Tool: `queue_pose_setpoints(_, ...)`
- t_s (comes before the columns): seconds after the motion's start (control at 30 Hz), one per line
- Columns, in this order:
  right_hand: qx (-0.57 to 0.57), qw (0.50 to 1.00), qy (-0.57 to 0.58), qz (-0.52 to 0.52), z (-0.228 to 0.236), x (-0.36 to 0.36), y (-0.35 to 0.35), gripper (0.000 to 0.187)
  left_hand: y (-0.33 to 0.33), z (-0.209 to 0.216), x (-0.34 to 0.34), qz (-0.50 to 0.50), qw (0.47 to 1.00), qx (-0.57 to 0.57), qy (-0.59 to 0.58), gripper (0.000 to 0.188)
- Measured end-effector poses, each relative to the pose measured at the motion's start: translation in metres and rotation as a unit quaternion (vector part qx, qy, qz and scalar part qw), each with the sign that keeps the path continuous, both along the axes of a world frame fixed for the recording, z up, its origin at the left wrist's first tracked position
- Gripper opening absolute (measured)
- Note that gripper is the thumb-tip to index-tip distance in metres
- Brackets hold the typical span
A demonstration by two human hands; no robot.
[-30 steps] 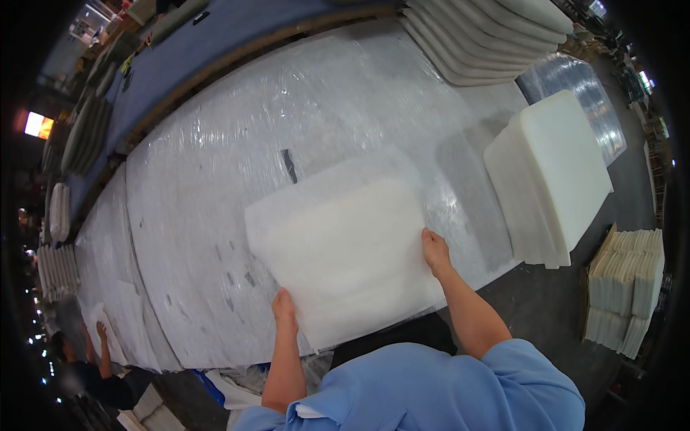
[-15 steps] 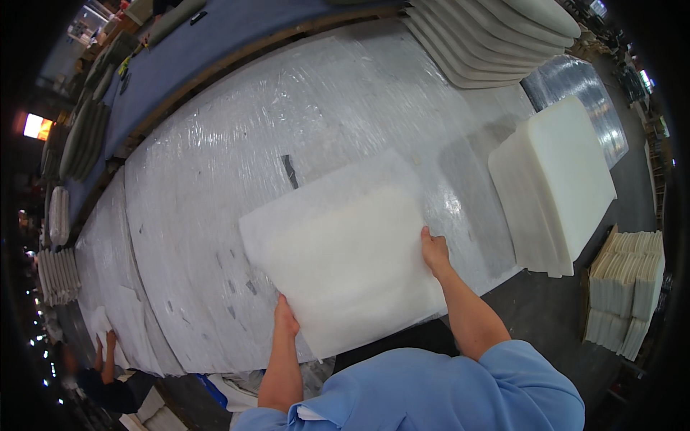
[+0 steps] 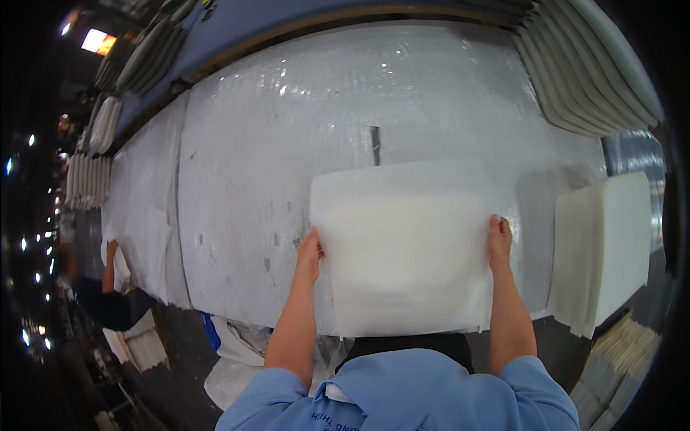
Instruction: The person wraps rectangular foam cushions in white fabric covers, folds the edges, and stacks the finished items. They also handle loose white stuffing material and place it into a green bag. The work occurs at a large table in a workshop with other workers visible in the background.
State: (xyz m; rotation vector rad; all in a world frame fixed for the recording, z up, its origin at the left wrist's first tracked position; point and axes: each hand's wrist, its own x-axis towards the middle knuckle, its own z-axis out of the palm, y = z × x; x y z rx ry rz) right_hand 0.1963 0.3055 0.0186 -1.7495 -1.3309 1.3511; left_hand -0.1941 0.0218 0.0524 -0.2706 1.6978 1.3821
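Note:
A white foam pad (image 3: 410, 266) lies flat on the plastic-wrapped table (image 3: 244, 151) before me. A thin, translucent white sheet (image 3: 402, 179) shows beyond its far edge. With fingers curled in at the pad's left edge, my left hand (image 3: 310, 256) grips it. My right hand (image 3: 499, 243) holds the opposite edge, thumb and fingers closed at the rim. The undersides of the pad and some fingertips are hidden.
Stacked white foam pads (image 3: 600, 251) stand at the right of the table. Grey curved cushions (image 3: 575, 65) are piled at the far right. Another person (image 3: 108, 294) works with a white piece at the left. A blue surface (image 3: 237, 29) runs along the back.
My view has turned, and the pad now lies square to the near table edge instead of slanted. My left hand has moved farther up its side. The other person has shifted slightly.

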Motion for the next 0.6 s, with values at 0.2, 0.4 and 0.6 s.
queue_pose_setpoints(0.2,-0.003,0.999,0.035,0.007,-0.001,-0.016,0.014,0.031,0.018,-0.019,-0.016,0.064,0.988,-0.009,0.143,0.032)
queue_pose_setpoints(0.4,-0.015,1.0,0.014,-0.007,-0.02,-0.011,0.02,0.03,0.038,-0.046,-0.01,0.038,0.951,-0.146,0.269,0.025)
queue_pose_setpoints(0.6,-0.021,0.991,-0.128,0.009,-0.029,-0.012,0.026,0.031,0.045,-0.061,-0.015,0.003,0.907,-0.226,0.357,0.027)
